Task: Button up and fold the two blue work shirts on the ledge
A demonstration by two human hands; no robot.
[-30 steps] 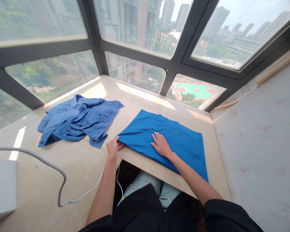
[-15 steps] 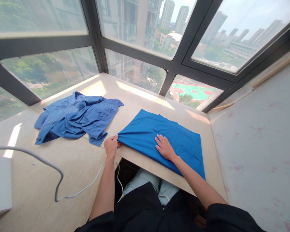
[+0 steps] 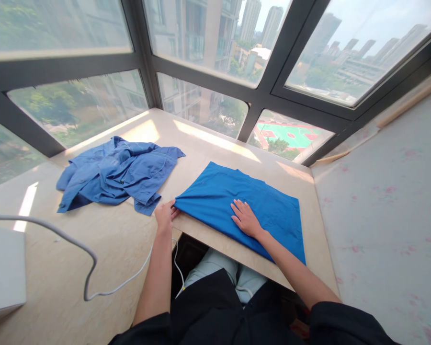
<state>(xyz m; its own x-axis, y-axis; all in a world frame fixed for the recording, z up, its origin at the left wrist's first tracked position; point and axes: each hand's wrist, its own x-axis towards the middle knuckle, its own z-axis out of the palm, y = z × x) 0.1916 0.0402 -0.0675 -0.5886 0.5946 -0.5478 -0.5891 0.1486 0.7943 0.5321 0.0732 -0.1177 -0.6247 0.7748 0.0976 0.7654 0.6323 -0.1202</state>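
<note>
Left hand [image 3: 164, 216] pinches folded blue cloth [image 3: 269, 206] corner at desk edge [image 3: 215, 244].

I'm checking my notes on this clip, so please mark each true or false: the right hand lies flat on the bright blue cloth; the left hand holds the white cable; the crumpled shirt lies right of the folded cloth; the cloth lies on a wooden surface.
1. The right hand lies flat on the bright blue folded cloth. True.
2. The left hand holds the white cable. False: it pinches the cloth's left corner.
3. The crumpled darker blue shirt lies right of the cloth. False: it lies to its left.
4. The cloth lies on the pale wooden tabletop. True.
</note>
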